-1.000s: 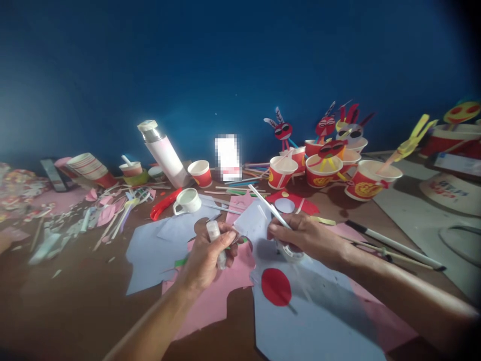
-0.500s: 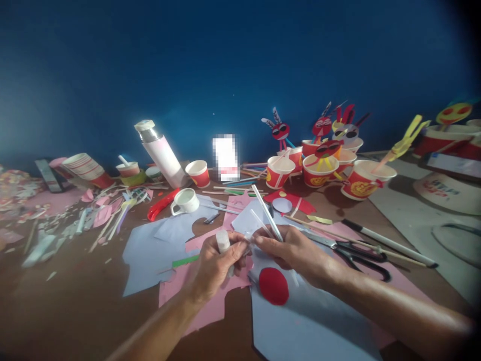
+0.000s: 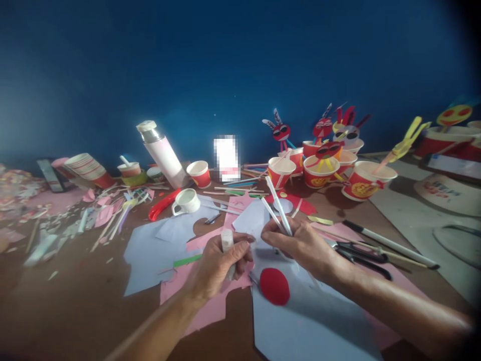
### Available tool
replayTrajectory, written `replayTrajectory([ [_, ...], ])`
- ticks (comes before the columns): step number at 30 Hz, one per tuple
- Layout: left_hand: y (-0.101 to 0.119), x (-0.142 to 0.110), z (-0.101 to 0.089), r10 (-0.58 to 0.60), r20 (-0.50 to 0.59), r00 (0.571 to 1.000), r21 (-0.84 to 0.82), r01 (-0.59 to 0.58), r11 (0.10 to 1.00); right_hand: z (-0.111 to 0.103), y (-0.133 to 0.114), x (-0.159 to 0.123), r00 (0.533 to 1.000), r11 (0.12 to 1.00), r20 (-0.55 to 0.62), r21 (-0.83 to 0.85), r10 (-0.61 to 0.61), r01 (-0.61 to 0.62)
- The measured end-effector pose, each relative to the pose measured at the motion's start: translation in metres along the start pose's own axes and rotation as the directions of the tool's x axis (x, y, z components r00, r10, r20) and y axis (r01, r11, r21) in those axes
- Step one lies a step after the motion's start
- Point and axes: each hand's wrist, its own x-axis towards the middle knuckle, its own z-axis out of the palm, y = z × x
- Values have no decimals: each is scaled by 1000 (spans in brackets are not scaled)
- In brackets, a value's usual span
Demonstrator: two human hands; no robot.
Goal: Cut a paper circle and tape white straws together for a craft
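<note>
My left hand (image 3: pixel 220 260) is closed around a small white glue stick (image 3: pixel 227 241), held upright above the pink paper (image 3: pixel 210 301). My right hand (image 3: pixel 300 245) is closed on two thin white straws (image 3: pixel 278 205) that point up and away from me. The two hands almost touch at the fingertips. A red paper circle (image 3: pixel 275 286) lies on a pale blue sheet (image 3: pixel 311 321) just below both hands.
Black scissors (image 3: pixel 361 253) and a long white stick (image 3: pixel 391 244) lie right of my right hand. Red paper cups with paper faces (image 3: pixel 323 168) stand at the back. A white bottle (image 3: pixel 163 154), a small white cup (image 3: pixel 186 201), a red cutter (image 3: pixel 163 204) and paper scraps (image 3: pixel 101 215) lie left.
My right hand let go of the tape roll seen a second ago and raised the straws more upright. The scissors have come into view. My left hand shifted slightly right with the glue stick.
</note>
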Motion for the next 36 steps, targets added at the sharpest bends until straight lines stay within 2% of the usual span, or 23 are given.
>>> replayTrajectory([
  [2,1,0,-2,14,6,1000,-8,-14,1000,-5,-1,1,999,1000,-38,22,0,0],
  [4,1,2,-5,74,-37,997,-19,-75,997,-10,-2,3,997,999,-77,48,-15,19],
  [8,-2,10,-14,237,-138,962,-109,-253,961,-19,-7,4,992,996,-126,83,-9,19],
  [11,-1,15,-20,300,-181,937,-119,-323,939,-22,-9,4,993,995,-114,103,2,10],
  [15,8,21,-33,339,-277,899,-7,-355,935,-24,-9,5,997,994,-67,100,-32,39],
  [18,11,28,-48,385,-378,842,160,-350,923,-25,-9,5,997,994,-65,100,-38,44],
  [23,3,41,-65,433,-395,810,254,-356,899,-27,-13,3,997,994,-66,100,-46,52],
  [26,-1,47,-63,448,-376,811,279,-362,889,-28,-14,2,996,995,-62,83,-58,63],
  [30,-5,50,-58,442,-330,834,325,-339,883,-29,-12,2,996,994,-62,82,-68,73],
  [36,-9,50,-54,434,-315,844,375,-310,874,-30,-10,4,997,995,-16,66,-80,81],
])
